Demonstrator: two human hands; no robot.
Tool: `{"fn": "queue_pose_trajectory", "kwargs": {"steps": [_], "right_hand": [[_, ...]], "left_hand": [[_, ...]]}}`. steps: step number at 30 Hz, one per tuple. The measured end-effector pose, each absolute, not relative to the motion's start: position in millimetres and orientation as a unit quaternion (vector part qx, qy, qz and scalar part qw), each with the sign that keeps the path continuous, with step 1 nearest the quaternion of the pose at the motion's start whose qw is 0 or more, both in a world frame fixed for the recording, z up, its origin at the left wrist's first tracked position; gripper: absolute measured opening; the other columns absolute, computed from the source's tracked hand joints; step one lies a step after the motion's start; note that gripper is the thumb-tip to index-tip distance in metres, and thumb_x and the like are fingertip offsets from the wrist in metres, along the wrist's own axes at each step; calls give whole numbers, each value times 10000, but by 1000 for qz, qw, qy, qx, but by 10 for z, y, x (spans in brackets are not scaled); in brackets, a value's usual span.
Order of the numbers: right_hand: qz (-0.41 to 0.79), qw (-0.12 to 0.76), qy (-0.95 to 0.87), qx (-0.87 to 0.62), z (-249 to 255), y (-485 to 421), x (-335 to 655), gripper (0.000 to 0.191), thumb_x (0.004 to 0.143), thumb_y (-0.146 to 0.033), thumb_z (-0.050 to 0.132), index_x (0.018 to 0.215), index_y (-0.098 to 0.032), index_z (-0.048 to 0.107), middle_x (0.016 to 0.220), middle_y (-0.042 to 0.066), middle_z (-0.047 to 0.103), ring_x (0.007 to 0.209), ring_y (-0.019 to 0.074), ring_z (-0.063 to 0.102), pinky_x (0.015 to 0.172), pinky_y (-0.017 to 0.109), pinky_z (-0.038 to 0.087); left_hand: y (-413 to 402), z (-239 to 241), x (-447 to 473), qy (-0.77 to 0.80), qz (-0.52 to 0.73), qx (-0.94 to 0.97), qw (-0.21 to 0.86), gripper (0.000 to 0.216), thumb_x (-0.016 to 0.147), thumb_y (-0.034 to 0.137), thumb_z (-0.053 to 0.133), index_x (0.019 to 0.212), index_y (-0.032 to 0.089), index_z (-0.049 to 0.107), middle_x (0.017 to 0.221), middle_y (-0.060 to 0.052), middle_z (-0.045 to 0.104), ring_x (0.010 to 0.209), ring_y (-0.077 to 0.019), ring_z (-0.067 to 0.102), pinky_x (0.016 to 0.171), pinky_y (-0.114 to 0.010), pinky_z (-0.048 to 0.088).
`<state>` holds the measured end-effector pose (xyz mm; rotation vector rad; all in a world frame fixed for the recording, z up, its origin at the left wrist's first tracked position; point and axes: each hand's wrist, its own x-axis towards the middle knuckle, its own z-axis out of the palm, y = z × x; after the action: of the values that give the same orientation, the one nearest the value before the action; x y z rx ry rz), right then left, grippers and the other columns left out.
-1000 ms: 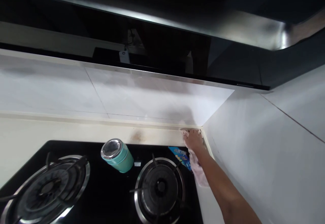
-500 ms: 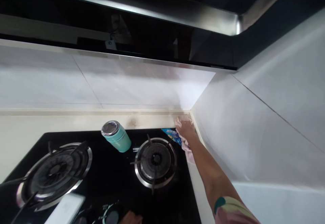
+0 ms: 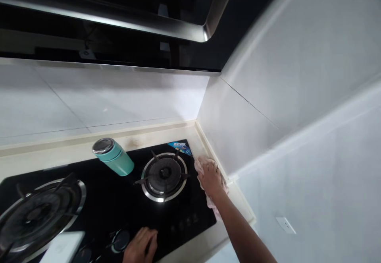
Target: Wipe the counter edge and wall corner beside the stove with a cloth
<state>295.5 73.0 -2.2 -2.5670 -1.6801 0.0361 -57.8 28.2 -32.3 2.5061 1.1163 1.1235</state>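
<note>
My right hand (image 3: 210,176) presses a pale pink cloth (image 3: 203,163) onto the right edge of the black glass hob (image 3: 125,203), beside the right burner (image 3: 163,175). The cloth sticks out in front of my fingers and trails under my wrist. My left hand (image 3: 139,247) rests flat on the hob's front edge, next to a round control knob (image 3: 119,241), holding nothing.
A teal flask with a steel lid (image 3: 112,161) stands tilted between the burners. The left burner (image 3: 38,215) is at the lower left. A white phone-like object (image 3: 62,248) lies at the front. A blue sticker (image 3: 180,147), cream counter (image 3: 238,203), range hood (image 3: 119,20) and a wall socket (image 3: 285,225) surround.
My right hand has slid the cloth from the back corner forward along the hob's right side. My left hand has come further into view at the front. The view has swung.
</note>
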Motion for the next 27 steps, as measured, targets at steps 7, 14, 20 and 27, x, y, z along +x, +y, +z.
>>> {"fn": "queue_pose_trajectory", "kwargs": {"steps": [7, 14, 20, 27], "right_hand": [[22, 38, -563, -825, -108, -194, 2964, 454, 1030, -393, 488, 1430, -217, 611, 1520, 187, 566, 1409, 377, 479, 1121, 527, 391], [17, 5, -489, -872, -198, -856, 3458, 423, 1007, -370, 520, 1398, -268, 645, 1509, 146, 583, 1379, 346, 502, 1059, 509, 425], [-2, 9, -448, -894, -179, -740, 3528, 475, 1026, -386, 521, 1497, -396, 576, 1559, 97, 516, 1435, 346, 413, 1089, 574, 391], [49, 67, -433, -897, -140, -584, 3739, 381, 1023, -376, 517, 1373, -359, 667, 1493, 83, 541, 1398, 304, 442, 997, 423, 505]], "left_hand": [[340, -250, -557, 363, 355, 850, 139, 382, 1086, 369, 468, 874, 234, 756, 783, 10, 776, 728, -116, 751, 746, -187, 605], [359, -302, -555, 359, 354, 854, 129, 365, 1068, 381, 493, 869, 236, 763, 785, 20, 774, 745, -124, 744, 786, -206, 597], [353, -321, -541, 364, 322, 862, 143, 373, 1069, 371, 469, 858, 251, 752, 770, 21, 757, 730, -134, 726, 730, -230, 582], [351, -332, -547, 357, 332, 862, 136, 344, 1066, 351, 482, 865, 246, 741, 772, 15, 750, 719, -139, 712, 691, -245, 569]]}}
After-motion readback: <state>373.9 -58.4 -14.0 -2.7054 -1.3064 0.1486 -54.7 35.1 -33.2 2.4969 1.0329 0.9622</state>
